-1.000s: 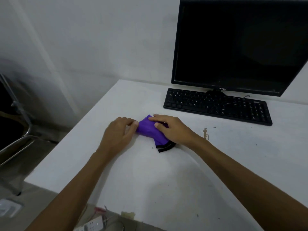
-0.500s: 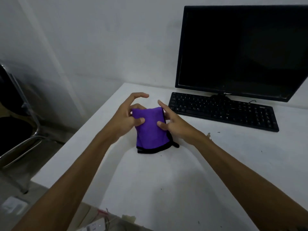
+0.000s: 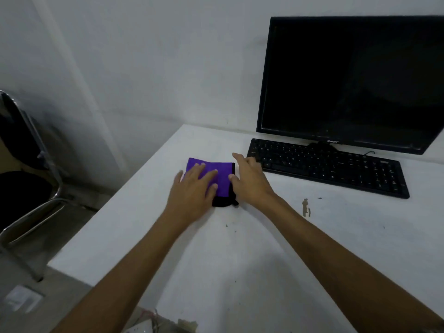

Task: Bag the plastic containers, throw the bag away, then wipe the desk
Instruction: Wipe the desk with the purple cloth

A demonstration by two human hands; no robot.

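A folded purple cloth (image 3: 224,175) with a black edge lies flat on the white desk (image 3: 252,248), left of the keyboard. My left hand (image 3: 195,192) lies on top of the cloth with straight fingers, pressing it down. My right hand (image 3: 251,180) rests on the desk at the cloth's right edge, fingers straight, thumb touching the cloth. No plastic containers or bag are in view.
A black keyboard (image 3: 329,168) and a dark monitor (image 3: 348,80) stand at the back right. A brown stain (image 3: 305,207) and small specks mark the desk. A metal-framed chair (image 3: 26,179) stands left of the desk. The wall is close behind.
The cloth, held up between both hands half a second ago, now lies flat on the desk further back. My left hand has gone on top of it and my right hand beside it.
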